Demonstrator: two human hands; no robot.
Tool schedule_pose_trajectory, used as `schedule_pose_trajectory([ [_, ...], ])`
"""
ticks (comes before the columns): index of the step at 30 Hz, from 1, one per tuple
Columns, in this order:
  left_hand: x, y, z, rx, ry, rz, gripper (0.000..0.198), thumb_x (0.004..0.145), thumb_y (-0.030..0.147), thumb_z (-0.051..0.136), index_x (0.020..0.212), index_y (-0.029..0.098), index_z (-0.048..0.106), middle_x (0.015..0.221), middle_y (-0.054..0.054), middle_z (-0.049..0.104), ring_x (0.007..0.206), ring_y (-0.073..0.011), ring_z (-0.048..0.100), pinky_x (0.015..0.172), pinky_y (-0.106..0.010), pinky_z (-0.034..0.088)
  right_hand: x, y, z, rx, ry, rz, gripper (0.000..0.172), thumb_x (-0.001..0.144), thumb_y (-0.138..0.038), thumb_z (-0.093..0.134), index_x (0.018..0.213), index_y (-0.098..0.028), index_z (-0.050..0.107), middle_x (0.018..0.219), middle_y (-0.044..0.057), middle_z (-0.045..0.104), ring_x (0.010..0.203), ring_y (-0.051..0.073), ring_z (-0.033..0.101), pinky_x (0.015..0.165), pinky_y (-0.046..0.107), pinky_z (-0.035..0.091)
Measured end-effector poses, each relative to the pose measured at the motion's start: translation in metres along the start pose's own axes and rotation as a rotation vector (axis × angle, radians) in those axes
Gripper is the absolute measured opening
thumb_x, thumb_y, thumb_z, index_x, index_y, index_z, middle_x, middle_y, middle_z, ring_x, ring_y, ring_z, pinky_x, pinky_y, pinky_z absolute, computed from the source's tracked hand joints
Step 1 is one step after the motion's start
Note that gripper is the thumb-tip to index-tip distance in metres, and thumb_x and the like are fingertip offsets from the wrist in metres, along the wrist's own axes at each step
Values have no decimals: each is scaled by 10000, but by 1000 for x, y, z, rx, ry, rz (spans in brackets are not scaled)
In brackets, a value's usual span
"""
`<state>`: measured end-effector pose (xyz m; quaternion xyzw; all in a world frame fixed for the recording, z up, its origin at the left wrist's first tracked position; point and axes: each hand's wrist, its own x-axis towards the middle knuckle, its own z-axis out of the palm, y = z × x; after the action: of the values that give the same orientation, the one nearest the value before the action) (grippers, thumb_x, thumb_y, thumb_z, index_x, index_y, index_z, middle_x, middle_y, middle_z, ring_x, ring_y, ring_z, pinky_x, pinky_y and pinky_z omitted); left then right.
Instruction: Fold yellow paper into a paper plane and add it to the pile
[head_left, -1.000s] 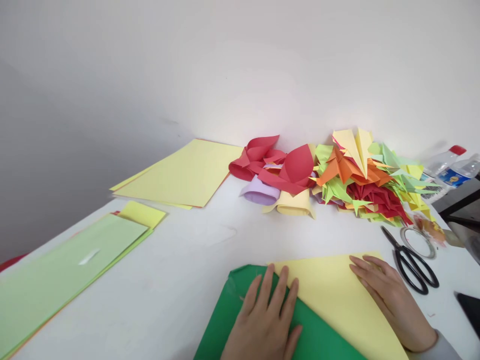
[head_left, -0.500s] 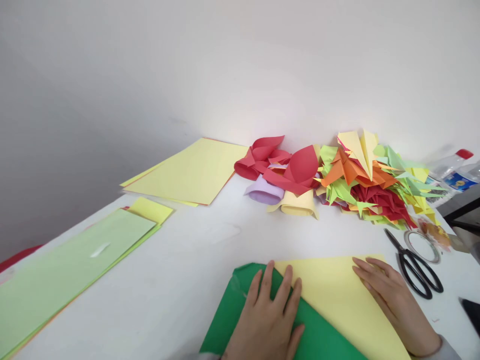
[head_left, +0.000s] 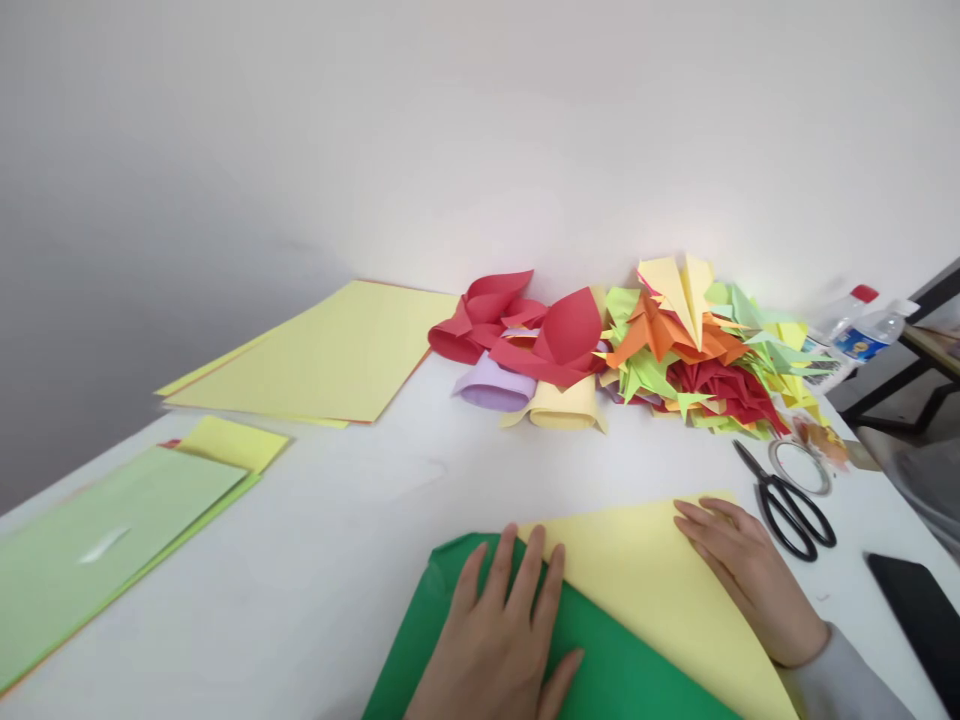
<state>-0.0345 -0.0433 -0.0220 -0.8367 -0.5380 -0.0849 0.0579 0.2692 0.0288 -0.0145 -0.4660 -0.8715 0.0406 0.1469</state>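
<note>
My left hand (head_left: 495, 625) lies flat with spread fingers on a green sheet of paper (head_left: 630, 665) at the bottom middle of the view. The green sheet overlaps a pale yellow sheet of paper (head_left: 637, 555), and its far left corner looks rounded or curled. On the right, the fingertips of my right hand (head_left: 750, 570) rest at the yellow sheet's far right edge, its fingers stretched out close together. The near parts of both sheets run out of view. Black-handled scissors (head_left: 787, 505) lie just beyond my right hand.
A roll of tape (head_left: 801, 467) lies by the scissors, a black phone-like slab (head_left: 919, 620) at right. Along the wall sit a pile of folded paper shapes (head_left: 697, 350), rolled paper pieces (head_left: 517, 340) and yellow sheets (head_left: 315, 360). Green strips (head_left: 135, 510) lie left; bottles (head_left: 870, 330) stand far right.
The view has swung to the right, so the things on the table appear further left and more of the black slab shows. Both hands keep nearly the same places on the paper.
</note>
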Motion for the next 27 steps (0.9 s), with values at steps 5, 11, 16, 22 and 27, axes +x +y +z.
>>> schedule_pose_trajectory([
  [5,1,-3,4,42,16,31,537,876,465,479,1374,267,498,1370,-147,538,1251,-420,459,958,-548,361,2,-5,-2,-16,3,19,320,971,-236,418,1214,-270,624,1302,29,613,1196,243,540,960,433,501],
  [11,1,-5,5,65,-20,46,532,878,465,486,1383,300,482,1358,-142,550,1244,-422,472,938,-570,390,2,-7,-2,-38,-20,21,320,975,-207,411,1213,-251,620,1319,22,600,1208,243,519,975,433,481],
  [16,-1,-7,8,84,5,82,565,873,503,494,1394,288,468,1350,-168,552,1233,-451,476,908,-592,404,1,-6,-2,-45,-30,12,322,972,-198,419,1230,-246,605,1330,22,591,1216,245,498,971,436,480],
  [22,-3,-8,9,96,49,125,620,847,564,524,1418,355,406,1361,-183,538,1204,-461,503,872,-587,424,1,-5,0,-39,-36,12,331,967,-191,424,1245,-243,597,1335,19,587,1218,249,491,979,448,471],
  [27,-5,-10,10,51,64,182,800,743,745,532,1440,442,283,1391,-176,506,1213,-495,475,868,-607,411,1,-6,-1,-38,-37,14,327,971,-193,418,1236,-238,604,1332,23,589,1208,256,497,972,457,473],
])
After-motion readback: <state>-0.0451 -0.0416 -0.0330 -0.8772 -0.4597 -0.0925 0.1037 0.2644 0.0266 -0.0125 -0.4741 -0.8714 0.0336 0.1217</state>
